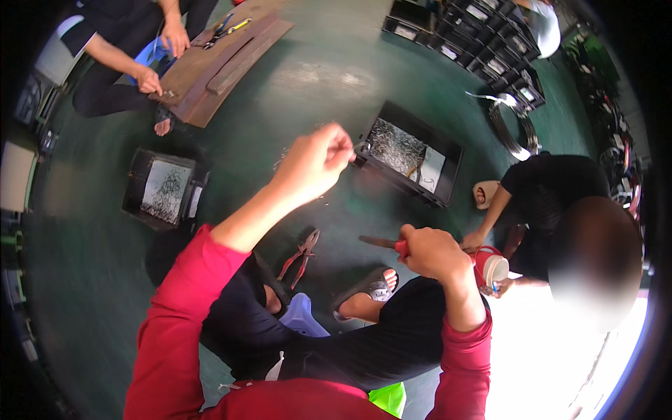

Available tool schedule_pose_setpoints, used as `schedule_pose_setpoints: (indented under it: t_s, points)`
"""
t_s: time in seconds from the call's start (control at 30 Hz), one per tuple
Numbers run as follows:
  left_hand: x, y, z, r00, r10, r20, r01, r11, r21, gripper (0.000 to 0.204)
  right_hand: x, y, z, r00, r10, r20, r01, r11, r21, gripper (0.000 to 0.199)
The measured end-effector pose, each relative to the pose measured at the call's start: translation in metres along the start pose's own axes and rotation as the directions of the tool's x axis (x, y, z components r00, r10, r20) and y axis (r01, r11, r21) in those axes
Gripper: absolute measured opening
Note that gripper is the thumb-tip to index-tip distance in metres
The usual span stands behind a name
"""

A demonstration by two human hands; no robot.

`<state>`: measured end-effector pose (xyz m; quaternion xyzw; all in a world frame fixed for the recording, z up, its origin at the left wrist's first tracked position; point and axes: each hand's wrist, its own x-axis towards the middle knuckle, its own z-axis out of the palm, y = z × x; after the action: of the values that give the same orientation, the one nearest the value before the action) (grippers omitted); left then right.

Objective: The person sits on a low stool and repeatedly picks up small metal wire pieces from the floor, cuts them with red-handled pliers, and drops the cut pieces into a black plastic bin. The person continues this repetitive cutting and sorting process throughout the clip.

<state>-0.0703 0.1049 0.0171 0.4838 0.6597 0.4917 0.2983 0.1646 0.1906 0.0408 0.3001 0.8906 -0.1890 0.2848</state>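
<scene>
My left hand point(315, 162) is raised over the floor, close to the near left corner of a black bin point(453, 168). Its fingers are curled in a pinch, and whatever they may hold is too small to make out. In the bin lie many small metal pieces point(395, 145) and a white paper point(432, 170). On the right, my right hand point(434, 253) is wrapped round a red-handled tool point(381, 242) with a narrow dark tip pointing left; its exact kind is unclear. Red-handled pliers point(301, 257) lie on the floor between my arms.
A second black bin point(133, 183) with small metal pieces sits at left. One co-worker works at a wooden board point(241, 59) bearing tools; another, at right, handles a red and white round container point(495, 269). Black crates point(483, 42) and a wire coil point(514, 129) stand beyond.
</scene>
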Motion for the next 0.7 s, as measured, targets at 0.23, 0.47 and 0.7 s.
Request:
schedule_pose_setpoints:
  t_s: [0.23,0.47,0.7]
  points:
    - [0.162,-0.032,0.082,0.990,0.134,-0.045,-0.112,0.937,0.330,0.042,-0.006,0.019,0.018,0.994,-0.063,-0.094,0.069,0.996,0.063,0.020]
    - [0.117,-0.244,0.073,0.968,-0.245,0.063,0.162,0.792,0.589,0.027,-0.028,0.031,0.026,0.969,-0.022,-0.247,0.017,1.000,-0.022,0.016]
    - [0.016,-0.375,0.055,0.829,-0.477,-0.291,0.558,0.681,0.474,0.014,-0.031,0.024,0.021,0.997,-0.077,-0.013,0.077,0.996,0.039,0.023]
